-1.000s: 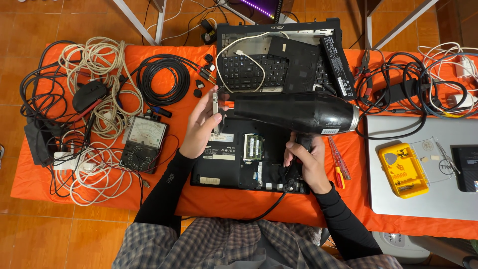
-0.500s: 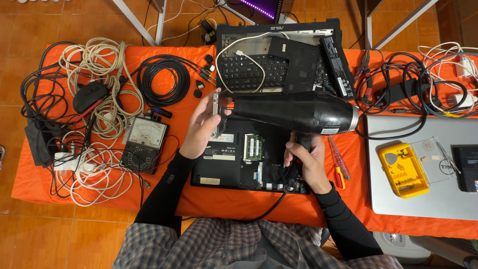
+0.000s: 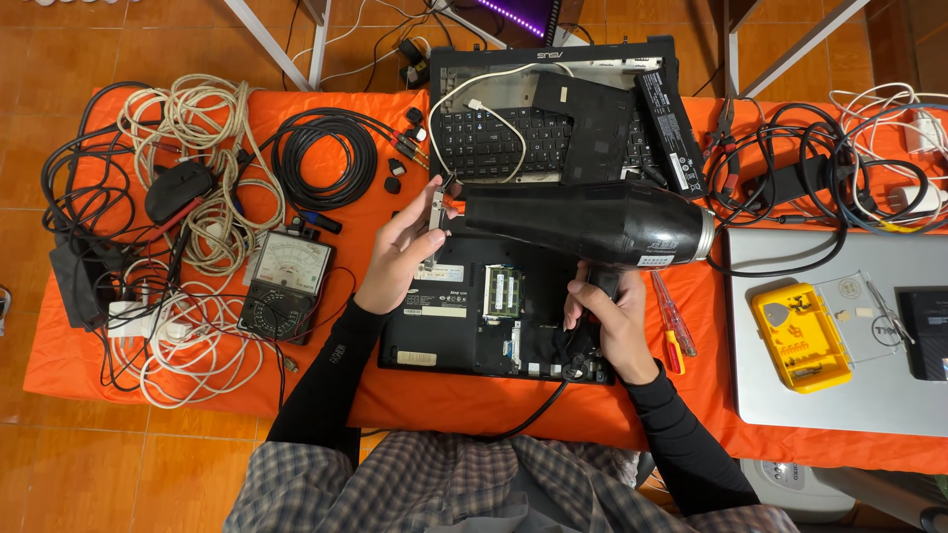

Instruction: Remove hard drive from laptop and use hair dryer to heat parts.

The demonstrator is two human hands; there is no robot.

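Bright, even overhead light; sharp, soft shadows.
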